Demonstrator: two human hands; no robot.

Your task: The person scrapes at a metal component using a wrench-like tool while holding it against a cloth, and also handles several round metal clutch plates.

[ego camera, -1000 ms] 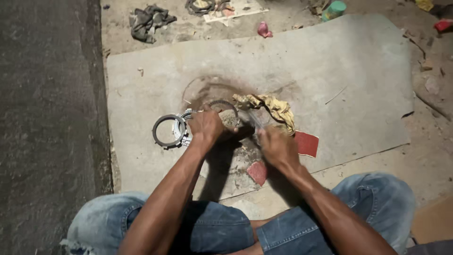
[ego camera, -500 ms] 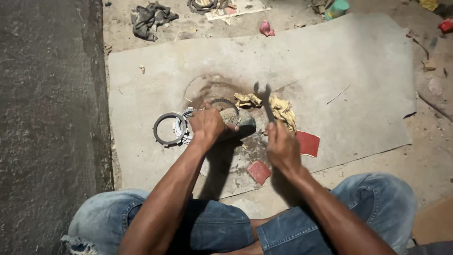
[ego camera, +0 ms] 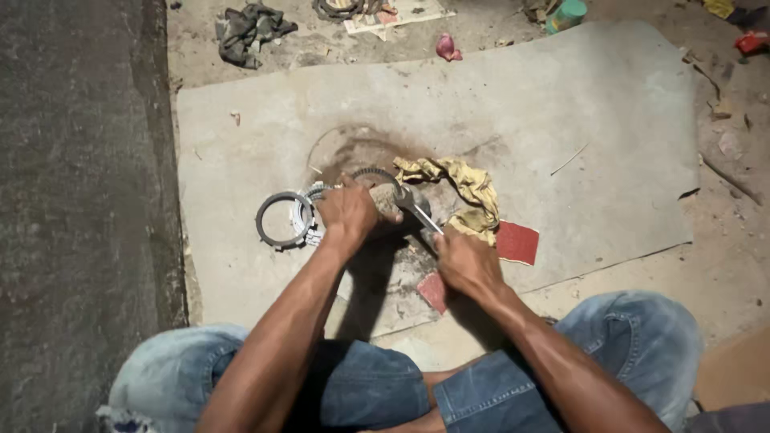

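Your left hand (ego camera: 349, 212) clamps grey stone (ego camera: 393, 200) mid-board (ego camera: 561, 104), toward its near edge. Your right hand (ego camera: 465, 261) fists around wrench (ego camera: 417, 210), head touching stone. Yellow rag (ego camera: 465, 188) just beyond.

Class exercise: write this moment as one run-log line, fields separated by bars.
left hand presses on grey rock | right hand holds wrench, head at rock | toothed ring lies left | yellow rag behind
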